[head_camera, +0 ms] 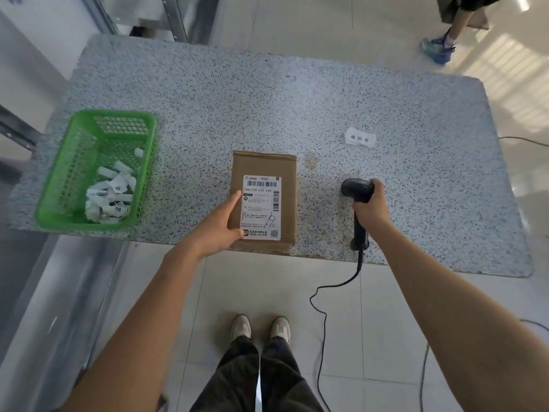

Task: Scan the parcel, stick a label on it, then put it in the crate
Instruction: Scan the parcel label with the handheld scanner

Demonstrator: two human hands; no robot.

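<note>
Nearest to me, my left hand (221,226) rests on the parcel (264,200), fingers together and flat against its left edge, thumb at the near corner, pinning it down rather than gripping it. That brown box lies flat at the near edge of the surface (267,93), its printed shipping slip (261,207) facing up. At three o'clock from the box, my right hand (371,205) has its fingers clamped around the handle of the black scanner (358,203), whose head sits low, just beside the box, its cord (322,307) trailing to the floor.

For a clean scan, I judge I should lift the scanner, tilt its window toward the barcode at the top of the slip, and keep my left fingers off the printed bars.

At nine o'clock, well apart from the box, stands the green crate (74,138); it holds only a heap of crumpled white paper strips (110,191). At one o'clock a small white label (359,139) lies loose.
</note>
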